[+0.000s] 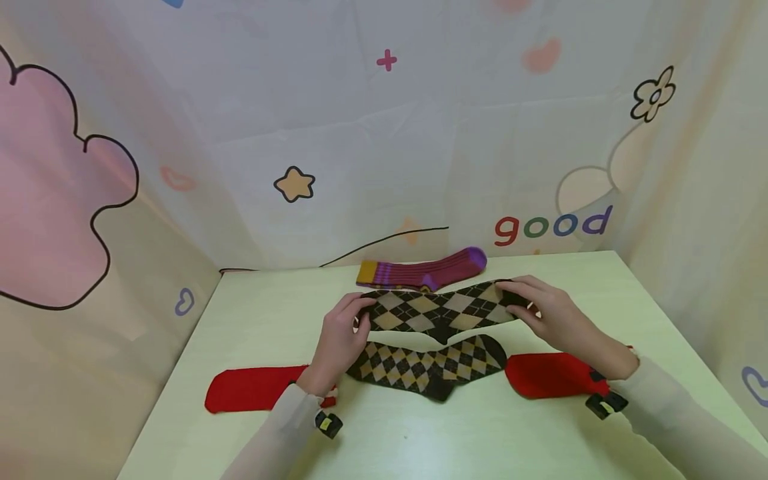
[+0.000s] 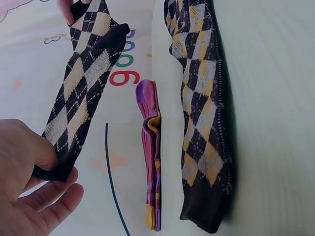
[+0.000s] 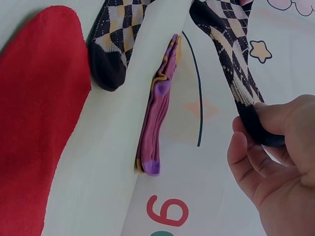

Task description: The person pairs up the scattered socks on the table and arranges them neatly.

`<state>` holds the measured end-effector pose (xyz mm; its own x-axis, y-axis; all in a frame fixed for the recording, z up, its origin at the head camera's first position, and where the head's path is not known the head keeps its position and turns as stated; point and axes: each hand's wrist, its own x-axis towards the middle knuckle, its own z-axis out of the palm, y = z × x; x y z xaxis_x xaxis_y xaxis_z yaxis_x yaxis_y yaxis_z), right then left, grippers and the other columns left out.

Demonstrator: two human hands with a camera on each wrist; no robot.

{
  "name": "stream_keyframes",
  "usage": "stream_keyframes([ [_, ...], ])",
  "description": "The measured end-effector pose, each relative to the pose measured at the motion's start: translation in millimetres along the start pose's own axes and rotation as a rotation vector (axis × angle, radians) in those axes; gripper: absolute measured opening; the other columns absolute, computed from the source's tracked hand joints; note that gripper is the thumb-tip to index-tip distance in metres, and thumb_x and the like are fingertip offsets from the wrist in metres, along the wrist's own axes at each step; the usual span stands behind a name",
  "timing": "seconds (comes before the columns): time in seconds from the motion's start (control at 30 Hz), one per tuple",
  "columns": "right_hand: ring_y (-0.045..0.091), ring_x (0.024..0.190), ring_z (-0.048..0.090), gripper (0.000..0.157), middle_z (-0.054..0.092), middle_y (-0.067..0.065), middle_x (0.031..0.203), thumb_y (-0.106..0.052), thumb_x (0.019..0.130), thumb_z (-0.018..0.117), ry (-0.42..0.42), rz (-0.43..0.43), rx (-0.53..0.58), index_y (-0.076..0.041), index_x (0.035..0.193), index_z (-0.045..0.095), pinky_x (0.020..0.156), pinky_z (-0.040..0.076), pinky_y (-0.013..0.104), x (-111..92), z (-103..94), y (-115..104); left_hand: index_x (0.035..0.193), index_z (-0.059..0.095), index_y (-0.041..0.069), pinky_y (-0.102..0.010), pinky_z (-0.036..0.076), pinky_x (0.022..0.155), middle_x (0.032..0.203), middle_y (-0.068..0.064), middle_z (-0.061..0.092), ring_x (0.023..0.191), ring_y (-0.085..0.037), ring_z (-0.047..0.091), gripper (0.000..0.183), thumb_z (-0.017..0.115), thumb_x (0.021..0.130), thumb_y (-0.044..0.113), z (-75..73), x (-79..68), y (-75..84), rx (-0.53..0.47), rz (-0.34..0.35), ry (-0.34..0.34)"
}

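Both hands hold up an argyle sock (image 1: 420,312) in black, beige and grey, stretched sideways over the table. My left hand (image 1: 345,333) pinches its black cuff; in the left wrist view the thumb (image 2: 42,152) lies over that cuff. At the other end my right hand (image 1: 555,313) grips the dark toe, seen between thumb and fingers in the right wrist view. A second argyle sock (image 1: 402,367), with more yellow in its diamonds, lies flat just below the raised one, its dark toe (image 3: 109,73) pointing right.
Behind the raised sock lies a purple and maroon sock (image 1: 420,273) with a mustard cuff. One red sock (image 1: 255,389) is partly under the left forearm, another red sock (image 1: 549,375) by the right forearm. A printed curtain (image 1: 360,153) closes the table's back edge.
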<state>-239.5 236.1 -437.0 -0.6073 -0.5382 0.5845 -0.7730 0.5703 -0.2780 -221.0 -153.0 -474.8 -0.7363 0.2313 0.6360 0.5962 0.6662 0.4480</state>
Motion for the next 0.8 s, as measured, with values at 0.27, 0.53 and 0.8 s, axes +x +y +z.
stream_keyframes([
  [0.27,0.016,0.084,0.066,0.058,0.068,0.012,0.115,0.015,0.076,0.082,-0.015,0.013,0.016,-0.001,0.130,0.066,0.065,0.059,0.024,-3,2.7,-5,0.114,0.072,0.000,-0.026,0.056,0.065,0.119,-0.011,0.067,0.080,-0.015,0.061,0.027,0.068,0.090,-0.012,-4.3,-5.0,3.2,0.004,-0.028,-0.020],
  [0.53,0.021,0.089,0.070,0.057,0.069,0.012,0.115,0.014,0.078,0.081,-0.044,0.024,0.029,-0.001,0.131,0.066,0.068,0.061,0.029,-5,4.7,-8,0.116,0.072,0.002,-0.027,0.056,0.065,0.120,-0.010,0.068,0.082,-0.017,0.063,0.028,0.068,0.091,-0.012,-10.0,-7.2,5.5,-0.009,-0.078,-0.069],
  [0.8,0.017,0.086,0.067,0.052,0.069,0.013,0.116,0.012,0.082,0.078,-0.147,0.064,0.071,0.001,0.131,0.065,0.070,0.060,0.027,-3,6.8,-9,0.114,0.073,0.003,-0.032,0.059,0.073,0.116,-0.010,0.070,0.089,-0.021,0.066,0.028,0.066,0.092,-0.013,-12.9,-9.3,4.8,0.007,-0.131,-0.139],
])
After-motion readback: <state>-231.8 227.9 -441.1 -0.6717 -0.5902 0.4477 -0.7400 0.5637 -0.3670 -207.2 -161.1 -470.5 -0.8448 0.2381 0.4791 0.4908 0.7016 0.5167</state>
